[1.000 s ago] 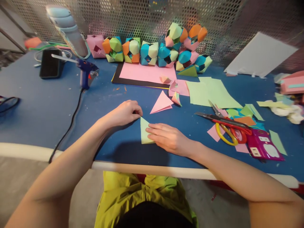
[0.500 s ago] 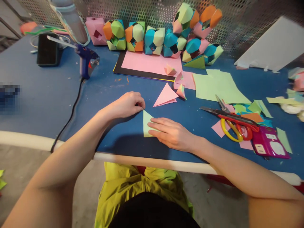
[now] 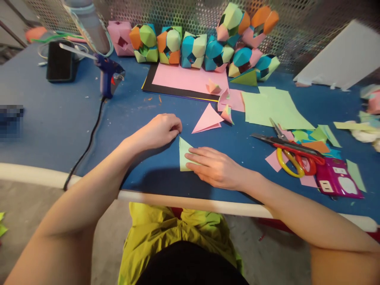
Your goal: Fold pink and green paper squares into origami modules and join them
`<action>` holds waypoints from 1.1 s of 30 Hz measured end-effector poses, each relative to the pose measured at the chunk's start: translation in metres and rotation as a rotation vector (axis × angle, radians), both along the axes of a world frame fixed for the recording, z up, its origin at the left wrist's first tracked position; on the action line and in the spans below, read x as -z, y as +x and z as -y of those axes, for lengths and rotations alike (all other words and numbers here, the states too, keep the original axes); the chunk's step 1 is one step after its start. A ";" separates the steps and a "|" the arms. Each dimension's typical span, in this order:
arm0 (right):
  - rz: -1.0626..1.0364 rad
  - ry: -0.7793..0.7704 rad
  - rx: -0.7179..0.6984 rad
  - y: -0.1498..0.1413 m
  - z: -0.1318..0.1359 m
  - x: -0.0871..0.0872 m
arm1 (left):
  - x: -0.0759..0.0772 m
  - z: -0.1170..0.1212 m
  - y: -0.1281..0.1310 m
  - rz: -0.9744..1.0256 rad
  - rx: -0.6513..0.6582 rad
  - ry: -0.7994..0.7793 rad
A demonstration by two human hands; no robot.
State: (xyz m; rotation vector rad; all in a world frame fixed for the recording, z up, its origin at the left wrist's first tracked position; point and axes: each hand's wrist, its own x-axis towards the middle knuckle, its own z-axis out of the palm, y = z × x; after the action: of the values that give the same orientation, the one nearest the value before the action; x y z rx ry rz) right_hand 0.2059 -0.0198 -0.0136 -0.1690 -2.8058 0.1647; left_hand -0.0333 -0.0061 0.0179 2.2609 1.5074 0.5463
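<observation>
A small pale green paper triangle [image 3: 184, 152], seemingly folded, lies on the blue table in front of me. My right hand [image 3: 216, 166] rests over its right side, fingers stretched out and pressing it to the tabletop. Just above the triangle's top corner is my left hand [image 3: 164, 128], its fingers curled in and a slight gap between them and the paper. I see nothing in that hand. Beyond both hands lie a folded pink paper triangle [image 3: 206, 119] and a small pink-and-green folded piece [image 3: 227, 114].
Multicoloured paper models [image 3: 192, 50] line the back. A glue gun [image 3: 107, 77] with a black cord and a phone [image 3: 60, 61] are at left. To the right are green paper sheets [image 3: 273, 107], yellow-handled scissors [image 3: 289, 164], red scissors [image 3: 308, 164], paper scraps and a purple case [image 3: 338, 178].
My left fingers have come slightly away from the green triangle's top corner. My right hand stays flat on the paper.
</observation>
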 end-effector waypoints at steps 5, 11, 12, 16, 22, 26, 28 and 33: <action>0.011 0.068 0.012 -0.002 0.003 -0.006 | -0.020 0.018 0.012 0.180 -0.015 -0.038; 0.049 0.078 0.003 -0.003 0.004 -0.010 | -0.017 0.029 0.028 0.198 0.100 -0.151; 0.053 0.081 0.001 -0.003 0.004 -0.011 | -0.014 0.028 0.029 0.180 0.116 -0.149; 0.063 0.096 -0.006 -0.003 0.005 -0.012 | -0.001 0.024 0.030 0.097 0.178 -0.127; 0.115 0.091 -0.008 0.001 0.013 -0.020 | 0.002 0.023 0.026 -0.120 0.188 -0.073; 0.142 0.071 0.004 0.005 0.019 -0.025 | -0.001 0.018 0.015 -0.207 0.159 -0.064; 0.146 0.063 0.009 0.005 0.019 -0.026 | -0.005 0.014 0.008 -0.247 0.136 -0.074; 0.114 0.056 0.008 0.006 0.019 -0.025 | -0.020 0.015 0.005 -0.204 -0.057 0.043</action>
State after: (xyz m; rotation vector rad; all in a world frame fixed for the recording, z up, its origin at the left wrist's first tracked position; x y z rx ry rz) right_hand 0.2119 -0.0383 0.0109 -0.1814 -2.9193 0.0775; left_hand -0.0285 -0.0214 0.0379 2.3735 1.6765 0.3761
